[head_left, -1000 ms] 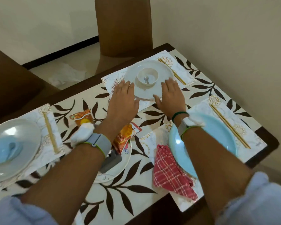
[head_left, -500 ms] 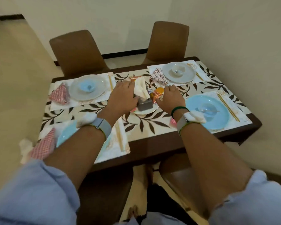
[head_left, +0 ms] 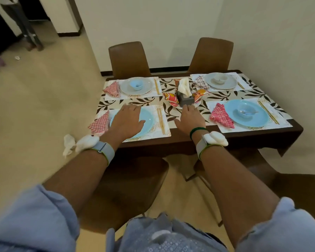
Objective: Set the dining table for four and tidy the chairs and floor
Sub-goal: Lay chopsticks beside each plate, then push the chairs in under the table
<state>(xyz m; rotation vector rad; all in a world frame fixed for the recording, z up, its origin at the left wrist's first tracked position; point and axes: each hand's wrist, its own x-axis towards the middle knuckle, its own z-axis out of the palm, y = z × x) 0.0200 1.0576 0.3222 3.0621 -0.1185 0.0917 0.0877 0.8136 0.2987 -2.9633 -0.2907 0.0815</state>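
Observation:
The dark wooden table (head_left: 262, 138) carries several place settings. Under my left hand (head_left: 127, 120), which is stretched out flat and holds nothing, lies the near left blue plate (head_left: 147, 120), flanked by a red checked napkin (head_left: 99, 123) and chopsticks (head_left: 160, 118). My right hand (head_left: 190, 119) is flat too, empty, just in front of the centre plate (head_left: 178, 106) with a grey tissue box (head_left: 185, 100) and snack packets (head_left: 171, 98). At the near right sits a blue plate with a bowl (head_left: 245, 112). Two grey plates with bowls (head_left: 135, 86) (head_left: 219, 80) stand at the far side.
Two brown chairs (head_left: 128, 60) (head_left: 211, 53) stand at the far side against the wall. A near chair (head_left: 127, 186) is below my arms, another (head_left: 262, 168) at the right. A crumpled white tissue (head_left: 68, 144) lies on the floor left of the table. A doorway opens top left.
I have stepped back from the table, so the view widened to show all of it. My hands drew back from the centre plate toward the near edge, the left now over the near left plate.

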